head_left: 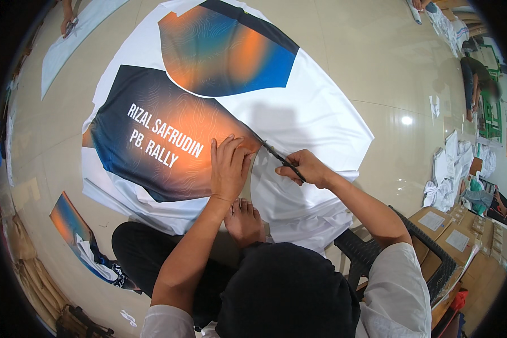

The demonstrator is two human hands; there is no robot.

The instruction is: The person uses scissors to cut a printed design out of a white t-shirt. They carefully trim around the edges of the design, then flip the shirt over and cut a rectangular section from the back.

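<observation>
A large white cloth (327, 107) is spread over the floor in front of me, printed with dark, orange and blue panels. My right hand (305, 169) grips black-handled scissors (274, 153), whose blades meet the right edge of the lettered panel (174, 121). On that panel's lower right part, beside the cut edge, my left hand (229, 164) lies flat with its fingers stretched out. Farther off, a second panel (225, 53) in blue and orange rests on the white cloth. My bare foot (245, 222) is just below the left hand.
A loose printed piece (70, 222) lies at the left. Behind my right arm stands a dark plastic chair (400, 236), near cardboard boxes (456, 234) and white cloth heaps (448, 169). Another person's hand (69, 25) holds scissors at white cloth, upper left; a person (476, 79) bends at the right.
</observation>
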